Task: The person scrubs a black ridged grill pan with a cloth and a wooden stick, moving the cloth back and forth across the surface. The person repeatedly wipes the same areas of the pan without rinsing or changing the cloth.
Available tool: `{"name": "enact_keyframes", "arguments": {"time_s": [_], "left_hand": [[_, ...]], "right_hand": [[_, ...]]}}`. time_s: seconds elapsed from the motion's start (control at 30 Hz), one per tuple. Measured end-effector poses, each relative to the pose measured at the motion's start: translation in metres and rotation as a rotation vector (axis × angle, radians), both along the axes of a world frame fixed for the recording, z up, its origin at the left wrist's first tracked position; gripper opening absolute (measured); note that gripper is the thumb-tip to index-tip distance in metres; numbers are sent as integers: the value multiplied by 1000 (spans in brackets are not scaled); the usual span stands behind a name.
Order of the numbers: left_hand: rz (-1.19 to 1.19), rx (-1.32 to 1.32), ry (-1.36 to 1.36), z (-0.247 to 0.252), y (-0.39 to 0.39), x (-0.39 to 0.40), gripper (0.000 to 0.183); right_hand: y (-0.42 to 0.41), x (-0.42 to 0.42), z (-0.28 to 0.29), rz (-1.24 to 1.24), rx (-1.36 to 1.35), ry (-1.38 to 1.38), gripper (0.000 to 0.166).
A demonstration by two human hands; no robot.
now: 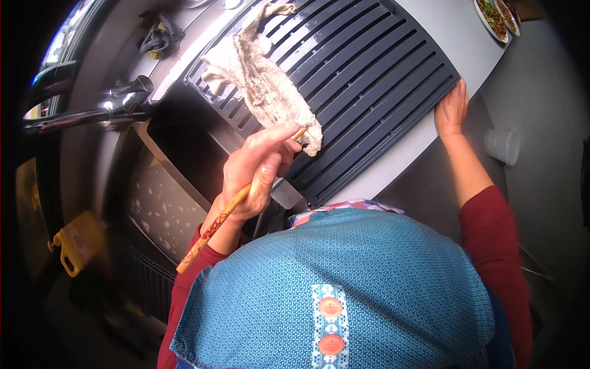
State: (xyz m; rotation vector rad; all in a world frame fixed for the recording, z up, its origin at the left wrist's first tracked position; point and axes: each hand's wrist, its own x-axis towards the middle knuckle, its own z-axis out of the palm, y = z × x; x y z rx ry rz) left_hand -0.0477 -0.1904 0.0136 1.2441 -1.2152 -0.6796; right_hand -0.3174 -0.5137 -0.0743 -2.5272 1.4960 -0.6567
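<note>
A dark slatted rack or panel (364, 101) lies tilted across the white counter, its left part over the edge of a sink. My left hand (260, 173) is closed around a wooden stick (214, 226), likely a chopstick, with red markings on its thick end. The stick's thin tip touches the near end of a wet, off-white cloth (272, 87) lying on the slats. How the cloth and tip meet is partly hidden by my fingers. My right hand (452, 108) rests at the rack's right corner, its fingers partly hidden beyond the edge.
A dark sink basin (184, 143) and a chrome faucet (124, 104) are at the left. Beyond the faucet lies a dark rag (161, 39). A yellow jug (80, 242) stands lower left. Plates of food (493, 20) are at the upper right, and a white plastic cup (502, 146) is below them.
</note>
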Motion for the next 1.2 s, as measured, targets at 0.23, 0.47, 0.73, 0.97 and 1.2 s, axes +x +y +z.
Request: {"name": "enact_keyframes", "arguments": {"time_s": [0.23, 0.47, 0.73, 0.97, 1.2], "left_hand": [[80, 119, 60, -9, 30, -9, 14], [-11, 75, 31, -12, 20, -11, 16], [-30, -62, 142, -23, -49, -13, 14], [-80, -64, 80, -18, -90, -10, 15], [-65, 94, 201, 1, -45, -2, 10]], "right_hand": [[2, 7, 21, -77, 253, -444, 50], [20, 29, 30, -70, 277, -544, 52], [26, 42, 34, -154, 309, -625, 44], [23, 38, 26, -64, 231, -611, 52], [34, 40, 37, -119, 339, -625, 44]]}}
